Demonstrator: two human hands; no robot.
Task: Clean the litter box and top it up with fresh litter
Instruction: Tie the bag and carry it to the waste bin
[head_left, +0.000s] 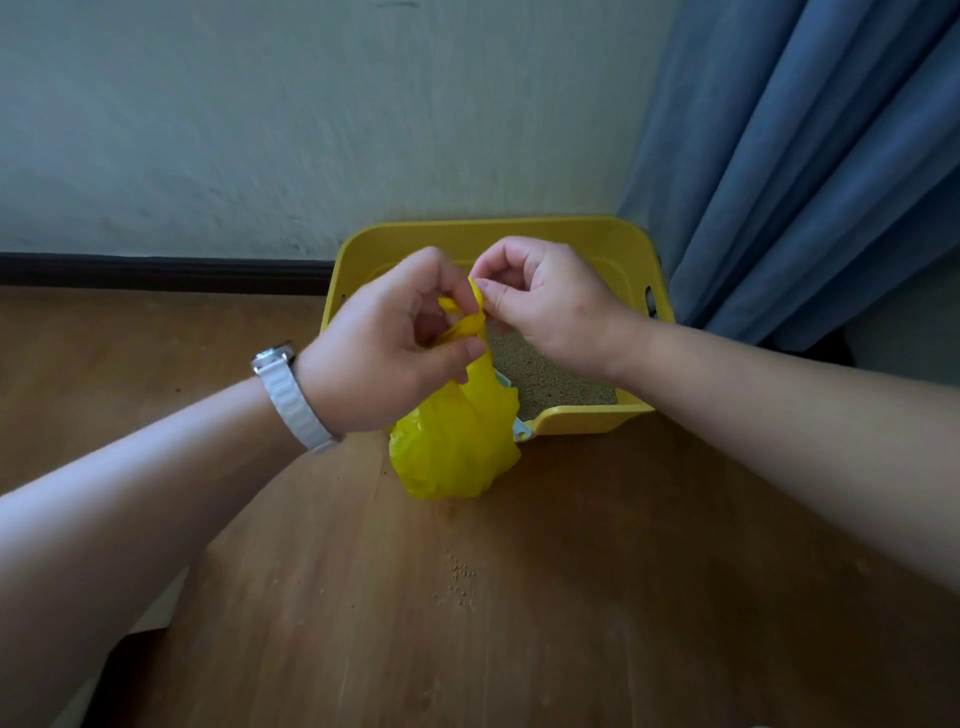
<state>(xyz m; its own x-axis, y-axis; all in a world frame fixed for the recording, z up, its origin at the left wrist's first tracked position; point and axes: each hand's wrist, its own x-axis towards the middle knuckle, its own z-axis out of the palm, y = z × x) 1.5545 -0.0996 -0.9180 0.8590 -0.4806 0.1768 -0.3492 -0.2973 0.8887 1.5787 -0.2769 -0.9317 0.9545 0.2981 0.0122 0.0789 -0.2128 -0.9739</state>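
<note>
**Both hands on the neck of the yellow bag**

My left hand (384, 343) and right hand (545, 306) meet in front of me, above the near edge of the litter box (587, 244). Between them is the twisted top of a yellow plastic bag (452, 447). The fingers (457, 353) of my left hand are curled round the gathered neck, with the thumb pressed against it from below. The thumb and forefinger of my right hand pinch a strip of the same plastic just above. Both hands are closed on the bag, and the two grips nearly touch.

The full lower part of the bag bulges out below my hands. It sits on the wooden floor (519, 623) right against the front left corner of the litter box. A small white plastic piece (521, 430) shows behind the bag at the box's rim; I cannot tell what it is.

The litter box is yellow and stands against the wall (311, 130), beside a blue curtain (805, 156) on the right. Brown litter (550, 384) covers its bottom. A few loose grains (460, 577) lie scattered on the floor nearer to me. A dark baseboard (156, 270) runs along the foot of the wall. I have a white watch (291, 395) on my left wrist.
</note>
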